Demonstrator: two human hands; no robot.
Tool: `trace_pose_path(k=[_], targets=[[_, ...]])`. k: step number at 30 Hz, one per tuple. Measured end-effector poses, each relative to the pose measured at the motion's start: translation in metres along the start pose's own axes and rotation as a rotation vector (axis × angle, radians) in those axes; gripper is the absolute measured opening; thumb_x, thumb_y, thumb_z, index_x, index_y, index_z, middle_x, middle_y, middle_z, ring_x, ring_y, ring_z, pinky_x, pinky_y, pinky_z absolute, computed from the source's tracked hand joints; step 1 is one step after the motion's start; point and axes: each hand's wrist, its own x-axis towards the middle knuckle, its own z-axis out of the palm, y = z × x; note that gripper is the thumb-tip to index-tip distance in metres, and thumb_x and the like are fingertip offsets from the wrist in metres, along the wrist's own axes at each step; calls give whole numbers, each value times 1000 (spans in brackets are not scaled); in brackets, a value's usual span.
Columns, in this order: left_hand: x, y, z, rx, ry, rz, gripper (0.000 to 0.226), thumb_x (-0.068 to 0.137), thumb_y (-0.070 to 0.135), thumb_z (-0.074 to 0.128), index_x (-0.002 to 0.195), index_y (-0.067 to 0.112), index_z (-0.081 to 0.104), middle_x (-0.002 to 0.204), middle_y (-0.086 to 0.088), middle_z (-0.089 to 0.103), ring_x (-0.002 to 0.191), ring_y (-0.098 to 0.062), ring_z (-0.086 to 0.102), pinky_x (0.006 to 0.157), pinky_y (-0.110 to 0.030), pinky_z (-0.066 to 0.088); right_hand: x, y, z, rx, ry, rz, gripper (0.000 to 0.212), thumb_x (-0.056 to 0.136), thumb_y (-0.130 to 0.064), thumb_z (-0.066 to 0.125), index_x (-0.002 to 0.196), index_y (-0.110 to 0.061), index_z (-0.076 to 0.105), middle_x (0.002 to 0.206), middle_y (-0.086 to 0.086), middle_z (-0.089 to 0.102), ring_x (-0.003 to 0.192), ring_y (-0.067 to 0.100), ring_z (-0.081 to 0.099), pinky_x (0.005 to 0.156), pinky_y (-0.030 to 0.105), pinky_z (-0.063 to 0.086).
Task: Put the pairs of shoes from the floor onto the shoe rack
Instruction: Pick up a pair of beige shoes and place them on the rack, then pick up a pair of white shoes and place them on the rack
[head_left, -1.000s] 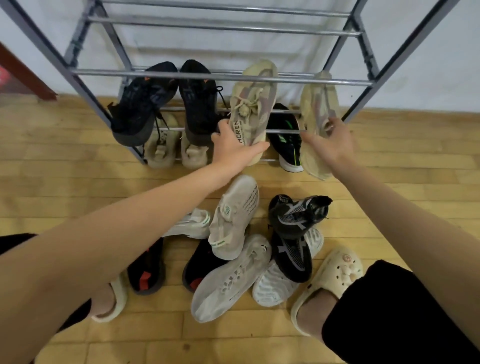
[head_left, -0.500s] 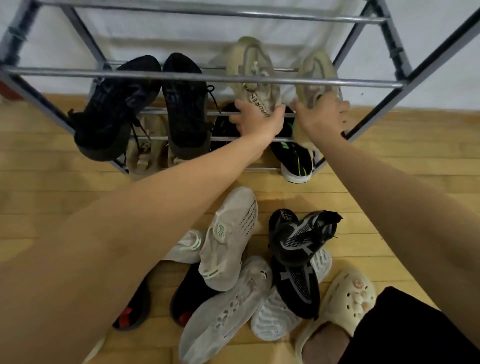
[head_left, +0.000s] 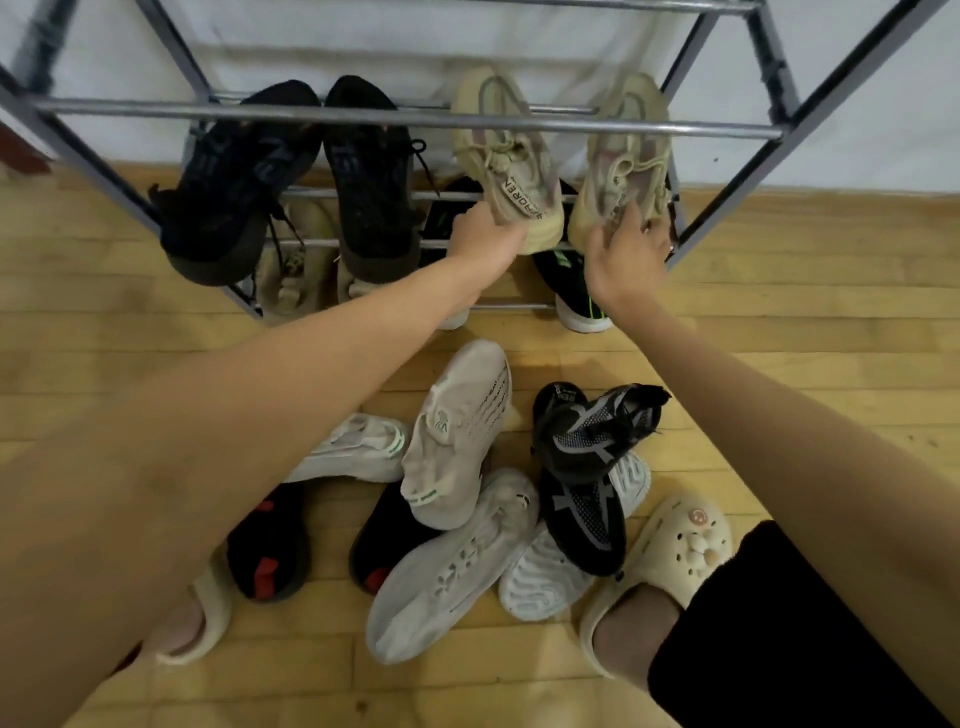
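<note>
- Left hand grips the heel of one tan shoe; right hand holds the other tan shoe
- Both shoes point away, toes toward the wall, lying across the shoe rack bars; the hands sit at the near ends

Both forearms are bare, no sleeves. Black shorts cover the right thigh. Cream foam clogs: right clog has a bear-face charm; left clog plain.

head-worn, looking down, near shoe rack
</note>
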Motion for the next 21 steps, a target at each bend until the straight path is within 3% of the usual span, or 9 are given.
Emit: trace_pose_path(k=[3, 6, 8, 12, 17, 21], targets=[[-28, -12, -7, 131, -26, 55, 16, 92, 14, 50, 106, 18, 59, 100, 1, 55, 88, -11, 51, 80, -26, 38, -34, 8, -4, -11, -11, -69, 57, 93, -20, 44, 146, -8, 27, 137, 26, 37, 130, 40, 32, 106, 43, 30], [-61, -34, -17, 246, -53, 73, 34, 92, 14, 53, 125, 13, 57, 119, -2, 59, 109, -14, 54, 90, -26, 41, -70, 15, -7, -1, -63, -71, 53, 90, -15, 49, 139, -2, 36, 137, 25, 36, 131, 40, 32, 108, 43, 31], [-83, -52, -26, 308, -66, 85, 32, 92, 14, 54, 124, 12, 59, 124, -4, 61, 116, -17, 55, 93, -25, 42, -98, 19, -5, -3, -114, -66, 49, 92, -15, 52, 136, 1, 38, 139, 26, 35, 131, 40, 33, 108, 41, 32], [-129, -106, -49, 414, -63, 15, 31, 90, 10, 55, 121, 8, 60, 124, -8, 61, 115, -21, 56, 88, -24, 40, -154, 26, 10, -39, -238, -115, 45, 90, -12, 53, 131, 2, 41, 132, 25, 38, 119, 41, 41, 102, 44, 37], [-156, -188, -99, 584, -116, -93, 32, 91, 11, 56, 121, 3, 58, 126, -15, 57, 116, -29, 54, 94, -32, 42, -204, 32, 38, -194, -389, -331, 47, 87, -7, 52, 132, 4, 42, 124, 27, 42, 112, 44, 43, 94, 42, 38], [-153, -226, -130, 812, -99, -84, 49, 85, 15, 62, 131, 2, 48, 133, -17, 50, 123, -34, 47, 101, -42, 41, -224, 19, 60, -292, -517, -278, 66, 88, -30, 57, 141, -1, 29, 135, 25, 36, 121, 43, 40, 98, 42, 38]])
